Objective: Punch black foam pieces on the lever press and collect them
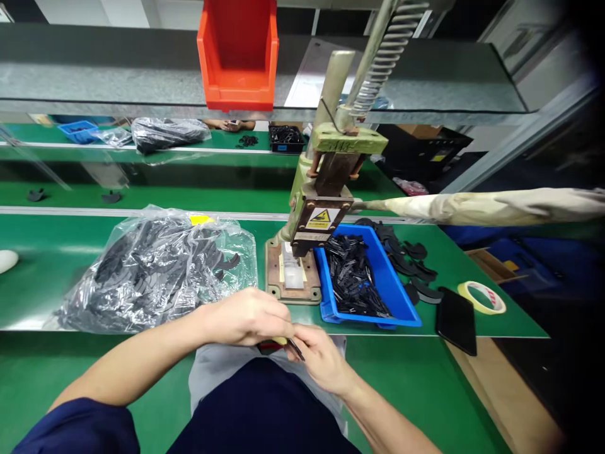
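Observation:
My left hand (253,318) and my right hand (324,359) meet in front of my lap, just off the table's front edge. Fingers of both are closed around a small thin black part (297,349). A bit of yellow (280,340) shows under my left fingers; what it belongs to is hidden. Beyond my hands stands a green hand press (321,202) with a metal fixture (293,274) on its base. To its right, a blue bin (397,290) holds many small black parts. On the left lies a clear plastic bag (155,277) full of dark curved pieces.
Loose dark curved pieces (416,271) lie right of the bin, near a black phone-like slab (456,320) and a tape roll (482,297). The press's wrapped lever (472,205) reaches right. An orange bin (239,94) sits on the shelf above. Another person's hands (231,125) show behind.

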Action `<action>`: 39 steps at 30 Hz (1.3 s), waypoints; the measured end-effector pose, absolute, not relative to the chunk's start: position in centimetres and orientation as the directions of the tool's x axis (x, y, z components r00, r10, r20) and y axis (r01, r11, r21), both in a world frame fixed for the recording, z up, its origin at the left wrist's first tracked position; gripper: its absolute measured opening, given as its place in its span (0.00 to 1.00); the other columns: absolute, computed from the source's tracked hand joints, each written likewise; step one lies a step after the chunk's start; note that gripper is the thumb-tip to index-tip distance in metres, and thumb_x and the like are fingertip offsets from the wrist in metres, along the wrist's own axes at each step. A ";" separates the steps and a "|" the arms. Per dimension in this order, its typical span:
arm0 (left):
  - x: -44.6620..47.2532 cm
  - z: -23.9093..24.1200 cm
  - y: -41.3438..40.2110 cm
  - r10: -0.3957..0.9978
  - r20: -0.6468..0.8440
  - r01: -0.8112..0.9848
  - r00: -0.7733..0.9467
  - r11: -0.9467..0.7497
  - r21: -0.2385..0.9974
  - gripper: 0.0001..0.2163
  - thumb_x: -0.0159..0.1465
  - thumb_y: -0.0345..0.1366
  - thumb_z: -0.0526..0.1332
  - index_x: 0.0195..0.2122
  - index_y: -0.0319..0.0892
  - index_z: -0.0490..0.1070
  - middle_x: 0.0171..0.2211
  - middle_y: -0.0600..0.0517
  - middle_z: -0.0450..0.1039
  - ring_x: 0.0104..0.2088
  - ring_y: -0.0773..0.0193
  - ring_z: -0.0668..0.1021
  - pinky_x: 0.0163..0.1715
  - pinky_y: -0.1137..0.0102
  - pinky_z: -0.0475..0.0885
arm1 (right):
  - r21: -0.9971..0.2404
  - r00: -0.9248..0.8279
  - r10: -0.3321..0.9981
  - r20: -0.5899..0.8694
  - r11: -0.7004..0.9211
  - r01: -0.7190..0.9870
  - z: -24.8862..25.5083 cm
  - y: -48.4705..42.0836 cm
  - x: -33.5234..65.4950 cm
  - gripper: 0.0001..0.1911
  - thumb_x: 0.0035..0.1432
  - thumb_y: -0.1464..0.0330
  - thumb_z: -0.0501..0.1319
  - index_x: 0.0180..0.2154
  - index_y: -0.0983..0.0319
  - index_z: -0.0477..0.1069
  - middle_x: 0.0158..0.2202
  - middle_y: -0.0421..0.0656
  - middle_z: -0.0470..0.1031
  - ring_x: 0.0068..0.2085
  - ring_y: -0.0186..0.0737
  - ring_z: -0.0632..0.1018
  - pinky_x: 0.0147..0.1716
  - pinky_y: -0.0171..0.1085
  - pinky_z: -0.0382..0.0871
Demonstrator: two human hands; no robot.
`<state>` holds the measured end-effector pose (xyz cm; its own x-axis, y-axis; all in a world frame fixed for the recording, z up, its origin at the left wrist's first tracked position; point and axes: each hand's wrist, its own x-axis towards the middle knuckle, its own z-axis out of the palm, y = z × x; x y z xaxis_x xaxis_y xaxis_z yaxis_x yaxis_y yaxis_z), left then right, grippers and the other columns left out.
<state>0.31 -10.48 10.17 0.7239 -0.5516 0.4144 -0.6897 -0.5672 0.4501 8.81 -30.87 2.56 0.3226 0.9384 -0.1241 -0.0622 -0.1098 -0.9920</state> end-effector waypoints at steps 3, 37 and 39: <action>0.2 11.0 -11.0 -0.504 0.414 -0.652 0.758 -0.568 0.502 0.09 0.72 0.34 0.54 0.41 0.39 0.74 0.32 0.46 0.76 0.33 0.64 0.78 0.35 0.72 0.72 | -0.992 0.317 0.940 -0.126 -0.113 -0.057 2.4 -31.2 8.5 0.27 0.61 0.45 0.57 0.26 0.62 0.67 0.22 0.38 0.66 0.25 0.30 0.64 0.27 0.34 0.58; 0.4 8.7 -8.1 -0.445 0.630 -0.644 0.637 -0.756 0.117 0.06 0.69 0.27 0.57 0.45 0.40 0.71 0.36 0.46 0.79 0.40 0.60 0.81 0.41 0.68 0.78 | -0.710 0.123 0.953 0.276 0.115 0.695 7.3 -27.7 14.9 0.16 0.68 0.65 0.55 0.53 0.58 0.75 0.48 0.47 0.81 0.49 0.41 0.81 0.50 0.41 0.77; 0.4 8.5 -8.1 -0.441 0.626 -0.650 0.643 -0.747 0.142 0.06 0.70 0.28 0.57 0.45 0.41 0.71 0.36 0.46 0.79 0.41 0.61 0.81 0.43 0.68 0.78 | -0.720 0.069 0.960 0.271 0.155 0.677 7.1 -27.5 15.3 0.15 0.68 0.65 0.54 0.50 0.59 0.76 0.44 0.47 0.82 0.44 0.39 0.81 0.46 0.38 0.77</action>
